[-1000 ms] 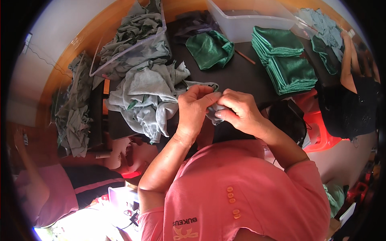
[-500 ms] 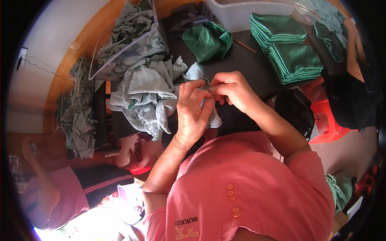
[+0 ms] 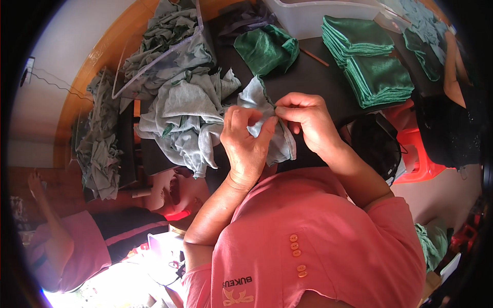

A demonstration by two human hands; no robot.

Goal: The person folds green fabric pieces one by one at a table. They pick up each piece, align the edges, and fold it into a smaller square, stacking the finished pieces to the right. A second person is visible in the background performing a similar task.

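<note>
Since half a second ago we have lifted the grey-green cloth a little higher and spread its upper corner, and both hands have shifted slightly toward the dark table. Going left to right: one long heap of grey cloths lies along the wooden edge, one clear plastic bin holds more, and one loose pile of grey cloths sits just beside our left hand. That hand is closed, pinching the cloth's middle (thumb on top). Our right hand pinches the cloth's top edge between fingertips. Beyond lies one crumpled green cloth, then two stacks of folded green cloths.
</note>
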